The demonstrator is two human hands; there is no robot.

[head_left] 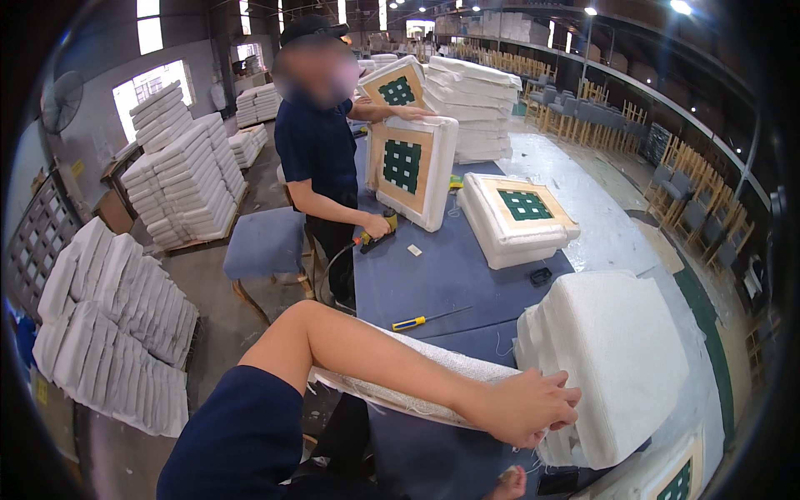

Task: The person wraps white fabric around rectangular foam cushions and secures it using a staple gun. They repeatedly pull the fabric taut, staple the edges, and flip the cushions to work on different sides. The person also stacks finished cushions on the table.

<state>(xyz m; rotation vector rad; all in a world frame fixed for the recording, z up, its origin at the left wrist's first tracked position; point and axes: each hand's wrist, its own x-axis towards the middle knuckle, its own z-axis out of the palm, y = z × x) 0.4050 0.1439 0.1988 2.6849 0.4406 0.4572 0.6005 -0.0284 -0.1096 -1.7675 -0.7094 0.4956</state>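
Observation:
My left arm stretches over a white padded seat cushion (400,396) that stands on edge at the near side of the blue-grey table. My left hand (527,407) is closed, its fingers curled at the right end of this cushion, where loose threads hang. Just beyond the knuckles rises a stack of white cushions (617,358). Low in the picture, only the fingers of my right hand (508,485) show. They look pinched together; what they hold cannot be made out. A yellow-handled screwdriver (410,322) lies past my forearm.
Across the table (433,287), a co-worker (321,150) steadies an upright cushion (417,171) and grips a hose-fed power tool (379,233). More cushions (521,217) with wooden frames and green webbing lie at right. A blue stool (265,242) and piled cushions (117,325) stand left.

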